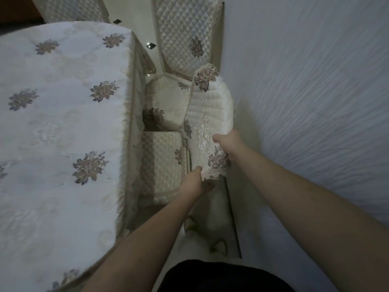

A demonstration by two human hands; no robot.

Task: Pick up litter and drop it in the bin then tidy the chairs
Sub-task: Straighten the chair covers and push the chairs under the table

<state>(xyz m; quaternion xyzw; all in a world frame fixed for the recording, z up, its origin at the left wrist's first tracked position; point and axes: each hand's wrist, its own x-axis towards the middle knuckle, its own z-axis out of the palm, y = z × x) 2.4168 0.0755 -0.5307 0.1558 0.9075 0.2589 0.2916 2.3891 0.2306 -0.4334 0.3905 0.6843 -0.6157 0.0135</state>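
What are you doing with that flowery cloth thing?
A person stands between a table and the wall, holding the quilted chair cover on the top of a chair back. The left hand grips its lacy lower edge, and the right hand holds its side. The cover has embroidered flowers, like the tablecloth on the left. Another covered chair stands farther along the wall. No litter or bin shows here.

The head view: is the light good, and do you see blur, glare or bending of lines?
In the head view the light is dim and bluish; small glare spots shine on the floor; the wall is smeared near the right edge; the table edge bows from the wide lens; both hands, left and right, stay fairly sharp.
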